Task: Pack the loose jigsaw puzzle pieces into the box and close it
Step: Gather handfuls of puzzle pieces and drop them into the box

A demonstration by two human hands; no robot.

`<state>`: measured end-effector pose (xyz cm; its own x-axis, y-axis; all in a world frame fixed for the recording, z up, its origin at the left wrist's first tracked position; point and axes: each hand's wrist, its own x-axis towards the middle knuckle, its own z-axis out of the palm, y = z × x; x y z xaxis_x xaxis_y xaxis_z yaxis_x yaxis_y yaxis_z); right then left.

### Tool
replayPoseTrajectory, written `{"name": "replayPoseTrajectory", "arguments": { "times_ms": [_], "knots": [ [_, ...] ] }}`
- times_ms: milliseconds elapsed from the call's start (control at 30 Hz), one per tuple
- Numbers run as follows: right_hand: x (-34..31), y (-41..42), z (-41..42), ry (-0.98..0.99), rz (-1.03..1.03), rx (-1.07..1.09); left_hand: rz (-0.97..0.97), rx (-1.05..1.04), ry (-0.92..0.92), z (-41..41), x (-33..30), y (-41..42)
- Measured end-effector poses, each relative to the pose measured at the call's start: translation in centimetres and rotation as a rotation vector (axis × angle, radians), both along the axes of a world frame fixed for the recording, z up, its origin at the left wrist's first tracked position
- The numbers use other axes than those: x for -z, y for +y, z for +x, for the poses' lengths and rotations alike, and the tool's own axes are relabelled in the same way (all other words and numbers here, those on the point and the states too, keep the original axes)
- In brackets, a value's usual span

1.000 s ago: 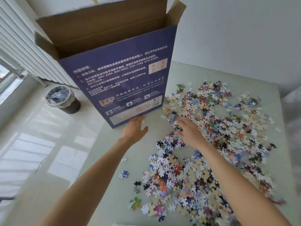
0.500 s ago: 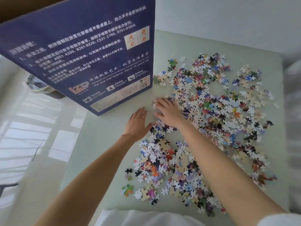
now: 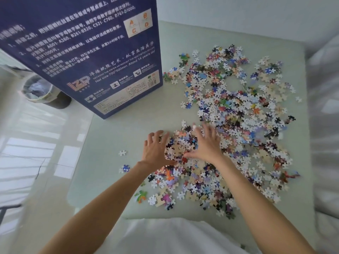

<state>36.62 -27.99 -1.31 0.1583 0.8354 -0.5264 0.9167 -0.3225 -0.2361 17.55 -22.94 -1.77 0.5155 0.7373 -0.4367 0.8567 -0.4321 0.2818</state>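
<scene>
With spread fingers, the left hand (image 3: pixel 156 150) and right hand (image 3: pixel 207 143) cup a heap of puzzle pieces (image 3: pixel 178 146) on the bench (image 3: pixel 117 136) near the upright box (image 3: pixel 88 52), gripping nothing yet, so a loose scoop could spill pieces off the edge.

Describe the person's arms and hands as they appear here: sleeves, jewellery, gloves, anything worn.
Both forearms are bare from the bottom edge of the picture to the wrist, with no sleeves in view. The left hand and right hand wear no gloves, and no rings, watch or bracelet show. White fabric lies at the bottom of the picture between the arms.
</scene>
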Motion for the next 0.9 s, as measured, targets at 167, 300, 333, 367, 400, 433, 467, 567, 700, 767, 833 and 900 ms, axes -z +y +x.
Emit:
{"name": "replayPoseTrajectory", "arguments": {
  "times_ms": [167, 300, 333, 367, 400, 433, 467, 567, 700, 767, 833, 900],
  "knots": [
    [0.2, 1.6, -2.0, 0.003, 0.093, -0.118, -0.096, -0.051, -0.056, 0.2, 0.1, 0.2],
    [-0.4, 1.9, -2.0, 0.105, 0.173, -0.065, -0.134, -0.088, -0.120, -0.2, -0.2, 0.8],
    [-0.4, 1.9, -2.2, 0.127, 0.184, -0.050, -0.132, -0.092, -0.130, -0.3, -0.2, 1.0],
    [-0.4, 1.9, -2.3, 0.143, 0.184, -0.039, -0.133, -0.097, -0.137, -0.4, -0.2, 1.1],
    [-0.4, 1.9, -2.5, 0.155, 0.174, -0.032, -0.141, -0.102, -0.142, -0.4, -0.2, 1.2],
    [-0.4, 1.9, -2.6, 0.161, 0.168, -0.027, -0.151, -0.106, -0.147, -0.4, -0.1, 1.2],
    [-0.3, 1.9, -2.7, 0.167, 0.165, -0.025, -0.159, -0.112, -0.152, -0.4, -0.1, 1.2],
    [-0.4, 2.0, -2.8, 0.190, 0.175, -0.022, -0.153, -0.141, -0.172, -0.2, 0.1, 1.1],
    [-1.1, 2.0, -2.5, 0.237, 0.224, 0.035, -0.101, -0.190, -0.205, 0.2, 0.2, 1.4],
    [-1.5, 1.9, -2.3, 0.269, 0.240, 0.089, -0.102, -0.193, -0.213, 0.3, 0.1, 1.8],
    [-1.8, 1.8, -2.1, 0.274, 0.248, 0.129, -0.110, -0.178, -0.206, 0.2, -0.1, 2.1],
    [-2.2, 1.8, -1.8, 0.256, 0.261, 0.142, -0.140, -0.165, -0.216, 0.0, -0.2, 2.4]
  ]
}}
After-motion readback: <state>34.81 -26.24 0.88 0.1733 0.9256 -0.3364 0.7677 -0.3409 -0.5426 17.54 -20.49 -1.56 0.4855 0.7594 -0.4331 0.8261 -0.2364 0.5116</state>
